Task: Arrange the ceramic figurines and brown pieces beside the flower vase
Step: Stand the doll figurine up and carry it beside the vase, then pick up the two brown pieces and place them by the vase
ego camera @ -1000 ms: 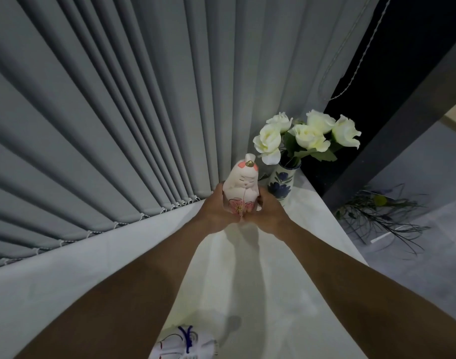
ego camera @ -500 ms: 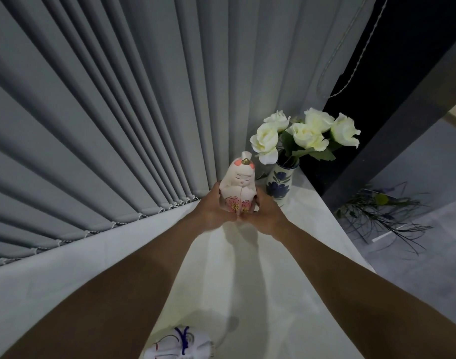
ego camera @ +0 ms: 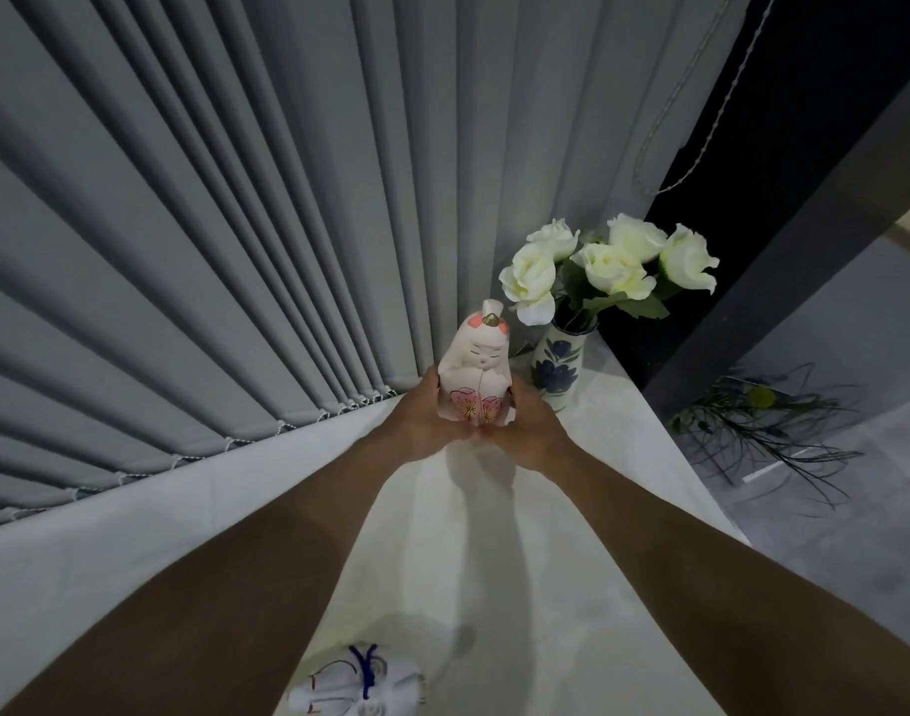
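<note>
At the near edge of the white table (ego camera: pixel 572 560), partly cut off by the frame, lies a second white ceramic figurine (ego camera: pixel 357 687) with a blue cord and thin red lines painted on it. Both bare forearms reach from the near edge toward the far end of the table. There the left hand (ego camera: pixel 417 426) and the right hand (ego camera: pixel 530 431) meet, heels close together, each grip pressed against one side of a white ceramic doll figurine (ego camera: pixel 476 372). The figurine stands upright between them, pink flowers on its front, pink patches and a small gold ornament on its head; whether its base touches the table cannot be told. Just beyond and to the right, near the far right corner, stands the flower vase (ego camera: pixel 559 366), white with blue flowers, holding white roses (ego camera: pixel 608 263). Grey vertical blinds (ego camera: pixel 236 224) hang along the far left edge of the table. Past the right edge, green stems (ego camera: pixel 768 431) lie on the grey floor.
</note>
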{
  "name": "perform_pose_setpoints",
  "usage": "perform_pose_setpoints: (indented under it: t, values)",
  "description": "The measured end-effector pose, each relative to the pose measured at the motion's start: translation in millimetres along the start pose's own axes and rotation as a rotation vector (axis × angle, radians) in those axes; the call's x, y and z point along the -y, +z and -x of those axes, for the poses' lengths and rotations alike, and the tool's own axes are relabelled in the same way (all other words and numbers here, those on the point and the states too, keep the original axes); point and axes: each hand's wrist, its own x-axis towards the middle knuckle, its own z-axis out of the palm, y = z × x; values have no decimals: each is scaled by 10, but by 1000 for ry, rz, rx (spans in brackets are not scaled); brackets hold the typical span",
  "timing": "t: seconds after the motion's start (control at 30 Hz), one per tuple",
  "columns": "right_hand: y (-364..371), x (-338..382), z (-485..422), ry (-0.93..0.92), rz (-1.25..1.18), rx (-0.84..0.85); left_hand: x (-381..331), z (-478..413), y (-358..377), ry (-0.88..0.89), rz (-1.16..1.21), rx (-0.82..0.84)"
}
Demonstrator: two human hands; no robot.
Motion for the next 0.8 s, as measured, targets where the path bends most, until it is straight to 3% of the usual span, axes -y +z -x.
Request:
perform_pose_setpoints:
  t: [0.37,0.8]
  values:
    - [228,-111,490,123,51,-248,286,711,-239,20,-123,-208]
    - [813,-459,2075,71,158,-40,738,2594,-434,236,-220,-419]
